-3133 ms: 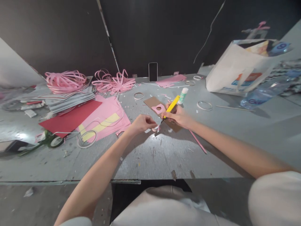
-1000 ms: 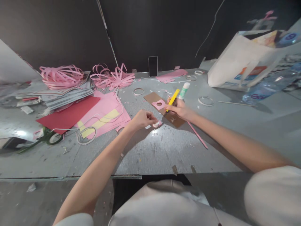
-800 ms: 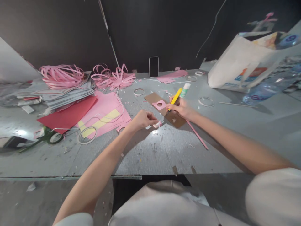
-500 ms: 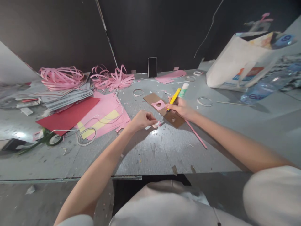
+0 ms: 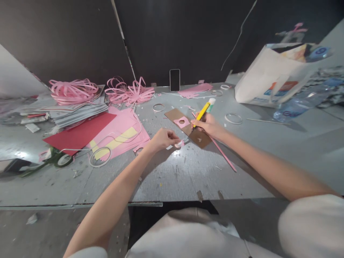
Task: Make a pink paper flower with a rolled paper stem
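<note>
My right hand (image 5: 204,125) grips a yellow cutter knife (image 5: 201,112), its tip pointing down over a brown cardboard strip (image 5: 200,139). On that strip lies a pink paper piece with a round hole (image 5: 181,122). To the left, my left hand (image 5: 168,138) pinches a small white round piece (image 5: 178,144) just above the table, with a bit of pink beside it. A glue stick (image 5: 212,102) shows behind my right hand. A long pink strip (image 5: 223,154) runs from under that hand towards the front.
Pink paper sheets (image 5: 126,123), a red sheet (image 5: 80,132), green scissors (image 5: 53,158) and pink strip bundles (image 5: 73,91) lie left. A phone (image 5: 175,80) stands at the back. White rings (image 5: 233,118), a bottle (image 5: 298,104) and a bag (image 5: 260,79) are right.
The view has shifted slightly. Both hands stay in nearly the same places, still holding the knife and the small white piece.
</note>
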